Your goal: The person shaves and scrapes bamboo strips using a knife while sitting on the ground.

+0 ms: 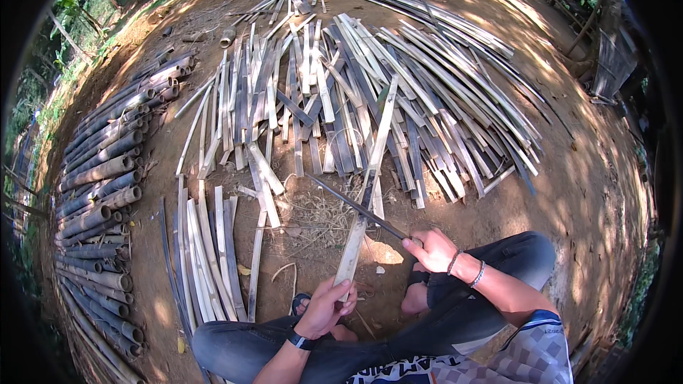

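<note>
My left hand [326, 311] is closed round the near end of a long, pale split bamboo strip [348, 254], which slants up and away from me over the ground. In my right hand [432, 250] is the handle of a long, dark-bladed knife [388, 225], largely covered by my fingers. The blade points to the far left and crosses the strip around its middle, lying over a dark patch on it. Whether the edge is cutting into the bamboo cannot be made out. Thin curled bamboo shavings [316, 219] lie on the soil under the blade tip.
A wide heap of split bamboo strips [455, 121] fans out ahead. A smaller bundle of strips [206, 263] lies by my left knee. Dark round bamboo poles [99, 171] are stacked at the far left. My bent legs [484, 277] frame the work on brown earth.
</note>
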Tool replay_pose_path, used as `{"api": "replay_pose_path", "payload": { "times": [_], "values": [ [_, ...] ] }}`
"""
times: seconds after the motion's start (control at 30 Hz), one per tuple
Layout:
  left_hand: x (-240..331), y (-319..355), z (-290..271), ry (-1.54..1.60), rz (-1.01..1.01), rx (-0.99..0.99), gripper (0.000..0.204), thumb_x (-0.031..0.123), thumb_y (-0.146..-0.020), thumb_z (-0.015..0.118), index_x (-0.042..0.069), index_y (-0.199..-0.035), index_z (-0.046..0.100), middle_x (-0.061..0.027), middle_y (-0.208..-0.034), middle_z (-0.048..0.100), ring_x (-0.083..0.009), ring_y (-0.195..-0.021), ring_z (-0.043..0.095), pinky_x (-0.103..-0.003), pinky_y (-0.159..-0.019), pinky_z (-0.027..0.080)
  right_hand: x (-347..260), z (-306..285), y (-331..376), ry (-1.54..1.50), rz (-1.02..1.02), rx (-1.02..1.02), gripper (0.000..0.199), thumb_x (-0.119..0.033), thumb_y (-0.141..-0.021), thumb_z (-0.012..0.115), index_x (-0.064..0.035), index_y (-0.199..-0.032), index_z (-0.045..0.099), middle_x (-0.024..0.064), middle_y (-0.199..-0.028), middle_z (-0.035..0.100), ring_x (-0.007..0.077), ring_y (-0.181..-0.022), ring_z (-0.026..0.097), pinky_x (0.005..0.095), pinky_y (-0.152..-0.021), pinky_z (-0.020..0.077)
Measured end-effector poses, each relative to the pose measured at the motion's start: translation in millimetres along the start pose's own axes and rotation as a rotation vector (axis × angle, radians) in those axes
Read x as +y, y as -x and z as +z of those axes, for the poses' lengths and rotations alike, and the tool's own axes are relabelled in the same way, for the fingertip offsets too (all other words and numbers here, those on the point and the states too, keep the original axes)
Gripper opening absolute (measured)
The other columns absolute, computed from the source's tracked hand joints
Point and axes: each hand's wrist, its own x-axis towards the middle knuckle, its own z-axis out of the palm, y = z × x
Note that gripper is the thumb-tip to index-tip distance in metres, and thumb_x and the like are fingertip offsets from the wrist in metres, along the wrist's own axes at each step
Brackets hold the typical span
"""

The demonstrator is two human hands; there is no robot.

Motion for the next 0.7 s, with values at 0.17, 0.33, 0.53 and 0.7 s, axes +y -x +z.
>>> {"api": "replay_pose_path", "payload": {
  "times": [0.17, 0.33, 0.53, 0.7],
  "values": [
    [0.1, 2.6, -2.8, 0.011, 0.028, -0.022, 0.021, 0.023, -0.099, 0.044, 0.005, -0.089, 0.047, -0.0004, -0.069, 0.042, -0.0085, -0.058, 0.038, -0.022, -0.052, 0.031, -2.7, -45.3, -14.2, 0.183, -0.125, -0.166, 0.055, -0.055, -0.091, 0.046, -0.0038, -0.081, 0.064, 0.0215, -0.059, 0.058, 0.0411, -0.064, 0.061, 0.0493, -0.062, 0.0473],
    [-3.6, 4.6, -7.4, 0.017, 0.052, -0.028, 0.021, 0.024, -0.099, 0.044, 0.005, -0.089, 0.047, -0.0004, -0.069, 0.041, -0.0084, -0.057, 0.037, -0.022, -0.052, 0.031, -5.8, -49.7, -26.3, 0.159, -0.113, -0.178, 0.057, -0.056, -0.091, 0.044, -0.0032, -0.083, 0.065, 0.021, -0.06, 0.059, 0.0409, -0.065, 0.061, 0.0488, -0.065, 0.0474],
    [-4.7, 2.3, -5.2, -0.05, 0.019, -0.02, 0.022, 0.026, -0.098, 0.046, 0.005, -0.089, 0.047, -0.0001, -0.068, 0.04, -0.0088, -0.057, 0.038, -0.023, -0.053, 0.032, 19.6, -45.5, -49.0, 0.117, -0.079, -0.15, 0.057, -0.053, -0.093, 0.043, -0.0009, -0.078, 0.063, 0.0205, -0.058, 0.056, 0.0401, -0.06, 0.059, 0.0485, -0.062, 0.0456],
    [2.4, 6.5, -0.3, -0.016, 0.021, 0.006, 0.023, 0.026, -0.098, 0.045, 0.006, -0.087, 0.046, -0.0003, -0.068, 0.041, -0.0089, -0.056, 0.038, -0.023, -0.053, 0.031, 13.7, -38.0, -29.6, 0.001, -0.109, -0.196, 0.054, -0.05, -0.094, 0.045, -0.0006, -0.081, 0.063, 0.0179, -0.055, 0.055, 0.0367, -0.056, 0.058, 0.0454, -0.058, 0.0449]
  ]
}}
